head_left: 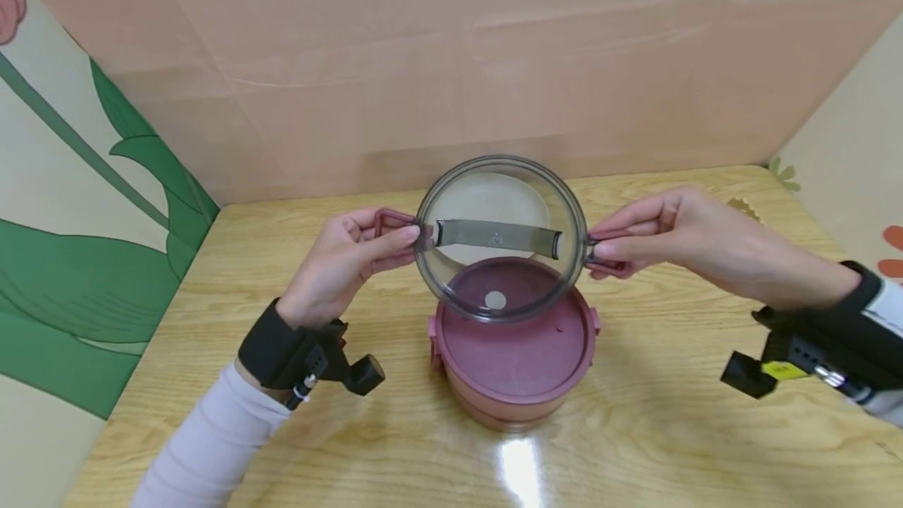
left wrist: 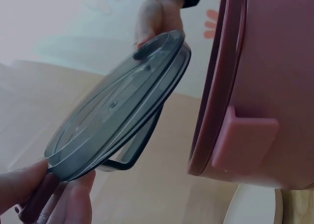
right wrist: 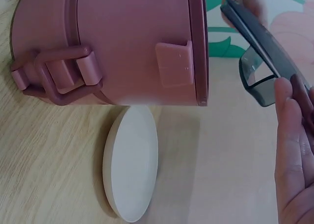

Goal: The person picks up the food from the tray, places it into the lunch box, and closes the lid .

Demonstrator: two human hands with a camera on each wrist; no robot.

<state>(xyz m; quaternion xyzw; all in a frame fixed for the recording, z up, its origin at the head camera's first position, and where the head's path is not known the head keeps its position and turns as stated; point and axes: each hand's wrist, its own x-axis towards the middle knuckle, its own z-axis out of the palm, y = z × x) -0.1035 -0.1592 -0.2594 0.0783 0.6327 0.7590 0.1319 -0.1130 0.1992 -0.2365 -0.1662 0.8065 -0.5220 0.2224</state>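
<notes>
A round transparent grey lid (head_left: 494,237) with a strap-like handle and two pink side clips is held up in the air, tilted, between both hands. My left hand (head_left: 353,257) pinches its left clip (left wrist: 39,197) between thumb and fingers. On the other side my right hand (head_left: 670,237) grips the right clip (head_left: 612,257). Below the lid stands a pink round container (head_left: 518,355) on the table, overlapped at its back edge by the lid in the head view. Its side carries a small tab (right wrist: 175,64) near the rim and a looped latch (right wrist: 66,74) lower down.
Behind the container a white shallow plate (head_left: 525,198) lies on the wooden table (head_left: 296,429), seen partly through the lid. A pinkish covering (head_left: 339,38) rises at the back, and a panel painted with green leaves (head_left: 63,273) stands at the left.
</notes>
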